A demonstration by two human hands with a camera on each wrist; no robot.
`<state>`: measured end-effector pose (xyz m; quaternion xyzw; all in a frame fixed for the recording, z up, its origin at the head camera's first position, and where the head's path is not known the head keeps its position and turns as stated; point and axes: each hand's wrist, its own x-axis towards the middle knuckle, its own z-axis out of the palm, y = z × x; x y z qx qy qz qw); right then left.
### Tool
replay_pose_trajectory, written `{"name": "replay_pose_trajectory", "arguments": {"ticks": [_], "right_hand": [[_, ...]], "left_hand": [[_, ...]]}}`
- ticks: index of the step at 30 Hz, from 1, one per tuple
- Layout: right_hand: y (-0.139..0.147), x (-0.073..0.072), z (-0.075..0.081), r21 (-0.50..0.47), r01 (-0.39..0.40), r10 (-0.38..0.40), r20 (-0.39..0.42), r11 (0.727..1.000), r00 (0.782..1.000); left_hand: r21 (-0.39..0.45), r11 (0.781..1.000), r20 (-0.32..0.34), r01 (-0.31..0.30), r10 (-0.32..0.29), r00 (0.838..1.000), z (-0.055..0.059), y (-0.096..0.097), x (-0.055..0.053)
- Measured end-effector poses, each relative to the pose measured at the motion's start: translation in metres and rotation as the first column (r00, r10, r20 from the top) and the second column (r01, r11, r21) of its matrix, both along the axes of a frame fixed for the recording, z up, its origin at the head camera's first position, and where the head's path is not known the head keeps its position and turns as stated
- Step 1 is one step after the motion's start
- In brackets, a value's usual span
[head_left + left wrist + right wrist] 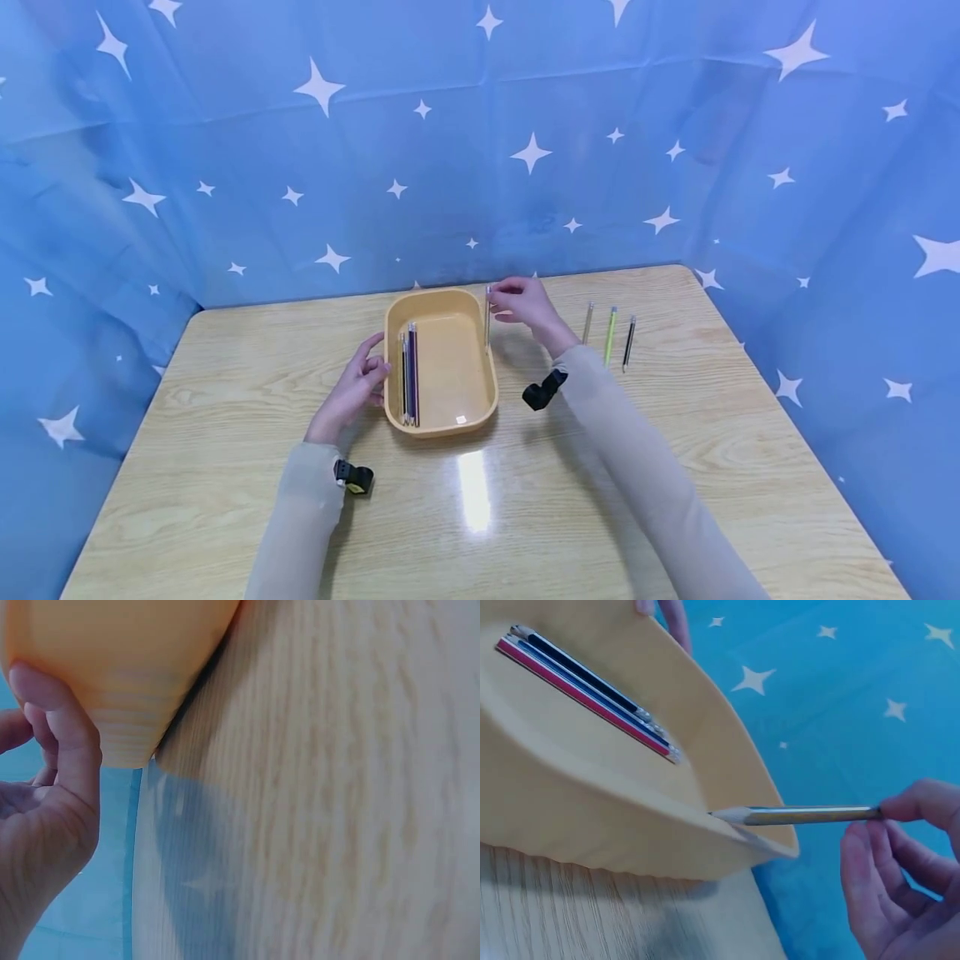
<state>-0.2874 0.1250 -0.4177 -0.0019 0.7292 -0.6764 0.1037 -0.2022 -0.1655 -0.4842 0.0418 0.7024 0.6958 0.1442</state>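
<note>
A yellow-orange plastic tray [459, 358] stands on the table, with several pencils [412, 375] lying lengthwise along its left side. My left hand [354, 390] holds the tray's left rim, the thumb over the edge and the other fingers against the outer wall. At the tray's far right, my right hand [528, 307] pinches a gold-coloured pencil [802, 815] by its end between thumb and fingers. The pencil's sharpened tip points over the tray's rim in the right wrist view. Whether the tip touches the rim, I cannot tell.
To the right on the wooden table [720, 433] lie a tan pencil [588, 322], a lime green pencil [611, 336] and a black pencil [628, 343]. A blue curtain [450, 150] with white stars hangs behind the table and along both sides.
</note>
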Motion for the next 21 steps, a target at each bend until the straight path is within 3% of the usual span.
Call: {"name": "replay_pose_trajectory", "arguments": {"ticks": [8,15,21], "right_hand": [[0.022,0.001,0.008,-0.151,0.062,-0.065,-0.016,0.987,0.998],[0.045,0.000,0.009,-0.302,0.137,-0.164,-0.063,0.943,0.984],[0.068,0.002,0.001,-0.313,0.168,-0.200,-0.074,0.935,0.977]], "left_hand": [[0.015,1.000,0.020,0.021,-0.022,1.000,0.022,0.005,0.007],[0.017,1.000,0.019,0.024,-0.024,1.000,0.023,0.004,0.007],[0.015,1.000,0.023,0.020,-0.020,1.000,0.022,0.004,0.006]]}}
